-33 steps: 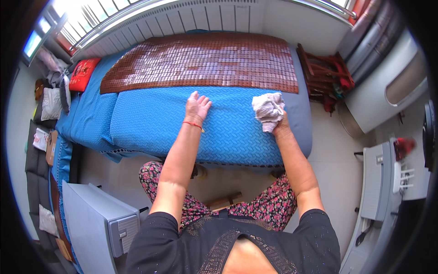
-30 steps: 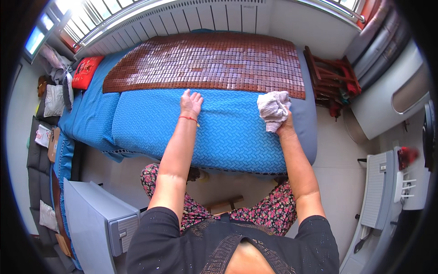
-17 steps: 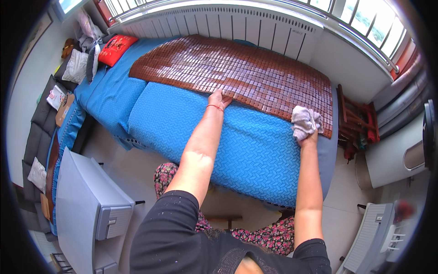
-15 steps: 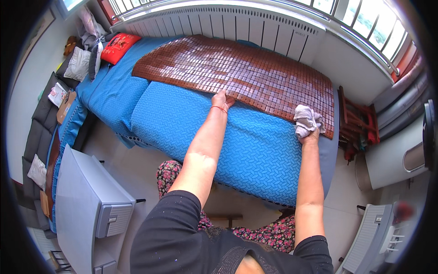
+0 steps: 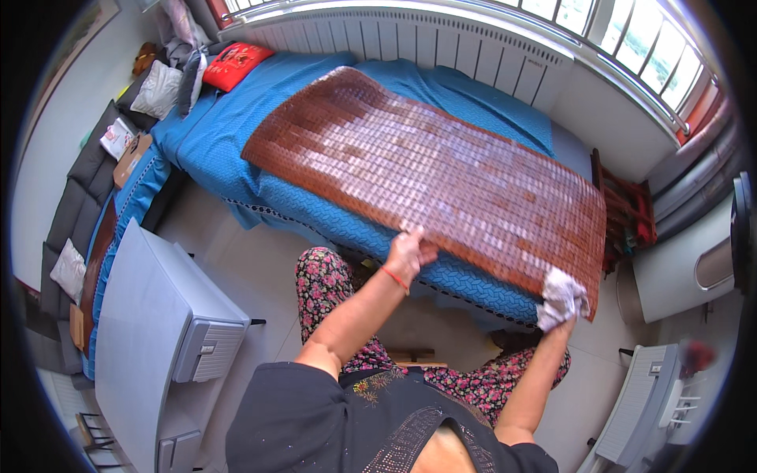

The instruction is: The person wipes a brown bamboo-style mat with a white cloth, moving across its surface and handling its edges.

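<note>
Your left hand [image 5: 412, 251] is right there near the middle of the view, fingers and thumb pinching the near edge of a brown mat made of small glossy square tiles [image 5: 441, 181]. A thin red cord bracelet [image 5: 395, 281] circles that wrist. Over at four o'clock, your right hand [image 5: 561, 323] is closed around a crumpled, pale pinkish-white cloth [image 5: 561, 296], bunched against the mat's near right corner; whether those fingers pinch the mat as well, you can't tell, since the cloth hides them.

And the mat itself? It lies aslant just off centre, toward one o'clock, over a bright blue, quilted-looking cover [image 5: 331, 223] on a long, low bed. Pale glare streaks its tiles, and its far left corner bows upward. Blue shows in a strip along the front, and again at the back, toward a white ribbed radiator [image 5: 441, 43] between twelve and one.

Out at eleven o'clock, there's a red square cushion [image 5: 235, 65] on the bed's far end. At three, dark red folded wooden furniture [image 5: 628, 206] stands just beyond the mat's right end. Round at eight, a pale grey low cabinet [image 5: 150, 307] sits well apart from both hands.
</note>
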Demonstrator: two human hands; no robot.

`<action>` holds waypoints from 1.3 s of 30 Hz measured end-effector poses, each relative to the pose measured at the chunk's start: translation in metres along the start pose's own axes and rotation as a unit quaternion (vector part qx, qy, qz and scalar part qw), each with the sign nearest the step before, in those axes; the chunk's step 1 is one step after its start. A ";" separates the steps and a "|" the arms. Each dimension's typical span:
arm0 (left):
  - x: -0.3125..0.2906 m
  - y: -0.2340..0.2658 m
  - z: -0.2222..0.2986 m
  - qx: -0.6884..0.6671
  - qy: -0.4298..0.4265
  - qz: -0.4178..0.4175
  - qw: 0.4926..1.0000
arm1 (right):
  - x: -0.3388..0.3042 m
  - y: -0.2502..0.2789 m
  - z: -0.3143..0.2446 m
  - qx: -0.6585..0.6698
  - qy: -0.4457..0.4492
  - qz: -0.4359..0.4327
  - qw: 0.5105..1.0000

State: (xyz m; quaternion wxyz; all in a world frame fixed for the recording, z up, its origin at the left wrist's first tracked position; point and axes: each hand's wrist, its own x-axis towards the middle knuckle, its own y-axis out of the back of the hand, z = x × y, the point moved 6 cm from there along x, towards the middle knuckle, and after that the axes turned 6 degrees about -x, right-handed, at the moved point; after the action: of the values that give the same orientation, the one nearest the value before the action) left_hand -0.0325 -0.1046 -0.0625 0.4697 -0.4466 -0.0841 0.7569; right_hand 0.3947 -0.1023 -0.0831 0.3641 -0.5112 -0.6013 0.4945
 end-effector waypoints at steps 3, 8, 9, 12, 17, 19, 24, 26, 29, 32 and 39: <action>-0.034 0.019 -0.038 -0.066 0.089 0.002 0.994 | -0.033 -0.036 -0.006 0.714 -0.039 -0.023 0.698; 0.003 0.034 0.039 -0.281 0.013 0.005 0.960 | -0.046 -0.037 -0.038 0.711 0.003 -0.035 0.702; 0.015 0.038 0.064 -0.257 -0.001 -0.047 0.965 | -0.041 -0.034 -0.048 0.701 0.010 -0.039 0.712; 0.038 0.070 0.138 -0.203 -0.128 0.026 0.970 | -0.029 -0.028 -0.042 0.082 0.010 -0.046 0.996; 0.064 0.129 0.180 -0.193 -0.208 0.124 0.951 | -0.029 0.002 -0.021 -0.281 0.089 0.156 0.943; 0.029 0.127 0.188 -0.129 -0.197 0.152 0.960 | -0.014 -0.006 -0.024 -0.360 0.078 0.156 0.917; 0.027 0.136 0.167 -0.211 -0.104 0.046 0.971 | -0.013 -0.014 -0.056 -0.385 0.142 0.201 0.889; 0.038 0.153 0.204 -0.315 -0.161 0.002 0.935 | -0.009 -0.015 -0.058 -0.398 0.146 0.216 0.880; 0.045 0.200 0.277 -0.300 -0.243 0.040 0.922 | -0.026 -0.014 -0.062 -0.415 0.160 0.260 0.857; 0.063 0.264 0.342 -0.260 -0.297 0.084 0.915 | -0.032 -0.009 -0.059 -0.421 0.167 0.277 0.848; 0.023 0.170 0.456 0.073 -0.540 -0.008 0.839 | -0.024 -0.022 -0.056 -0.449 0.183 0.293 0.824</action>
State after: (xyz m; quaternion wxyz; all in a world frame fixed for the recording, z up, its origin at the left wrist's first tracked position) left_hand -0.4882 -0.0461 0.0988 0.3869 0.0686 -0.2724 0.8783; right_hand 0.4469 -0.1131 -0.0469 0.0359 -0.8511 -0.5014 0.1511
